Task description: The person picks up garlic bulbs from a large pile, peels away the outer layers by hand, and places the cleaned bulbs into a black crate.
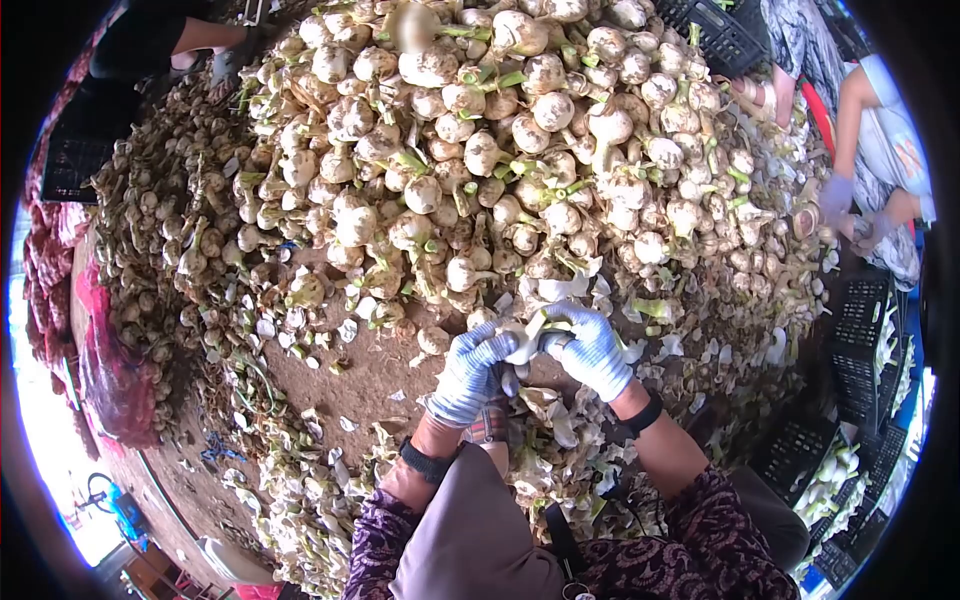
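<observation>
Both my hands wear striped white-and-blue gloves and meet over my lap, in front of a large heap of garlic bulbs (480, 155). Closed around a pale garlic bulb (522, 350) is my left hand (475, 370), with the fingers covering much of it. My right hand (590, 350) pinches the same bulb from the other side, at its greenish-white stem or skin. Whether a loose piece of skin sits between those fingers is too small to tell. Shed garlic skins (560, 420) lie on the ground just below my hands.
Black crates (865, 335) stand at the right, with a crate of peeled white garlic (830, 480) lower down. Another black crate (715, 35) is behind the heap. A co-worker (870, 130) sits at the upper right; another person's arm (205, 38) shows upper left. A pink mesh sack (110, 370) lies left.
</observation>
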Available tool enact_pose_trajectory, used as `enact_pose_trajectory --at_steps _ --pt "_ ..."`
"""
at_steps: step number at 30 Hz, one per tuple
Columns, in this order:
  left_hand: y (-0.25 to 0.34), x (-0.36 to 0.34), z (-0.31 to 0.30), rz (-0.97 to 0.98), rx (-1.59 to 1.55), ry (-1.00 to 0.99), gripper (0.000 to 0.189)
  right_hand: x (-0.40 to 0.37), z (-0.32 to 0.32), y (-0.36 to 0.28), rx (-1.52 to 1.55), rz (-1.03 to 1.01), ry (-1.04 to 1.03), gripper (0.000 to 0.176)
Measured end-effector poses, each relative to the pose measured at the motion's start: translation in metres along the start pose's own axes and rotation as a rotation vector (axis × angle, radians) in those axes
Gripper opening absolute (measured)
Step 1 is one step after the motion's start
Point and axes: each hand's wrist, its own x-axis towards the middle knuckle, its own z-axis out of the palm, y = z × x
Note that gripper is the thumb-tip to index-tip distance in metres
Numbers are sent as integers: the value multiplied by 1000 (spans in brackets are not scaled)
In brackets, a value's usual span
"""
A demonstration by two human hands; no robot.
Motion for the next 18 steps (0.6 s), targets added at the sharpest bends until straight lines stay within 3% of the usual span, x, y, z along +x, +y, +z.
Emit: enact_pose_trajectory --at_steps 5,7,9,12,13,15,16,17,18 --pt "-6 5 -11 -57 84 -24 34 8 6 7 -103 -112 19 28" --pt "-9 7 -15 -108 31 -166 33 9 7 10 -228 -138 34 28" --pt "-8 6 -14 -134 5 -184 38 7 4 13 -136 -113 2 31" --pt "-3 3 -6 -44 -28 -89 50 2 -21 3 463 201 20 46" --pt "-1 3 0 -36 -32 -85 50 -3 -22 1 93 58 131 43" --pt "2 0 20 83 209 30 35 -12 -17 -11 484 168 -66 38" --pt "-2 4 21 164 304 -29 35 -10 -3 -18 533 21 -21 31" --pt "-1 3 25 140 341 -23 32 -13 -4 0 308 33 46 26" --pt "-2 5 26 133 183 -9 31 -11 -10 1 476 174 47 23"
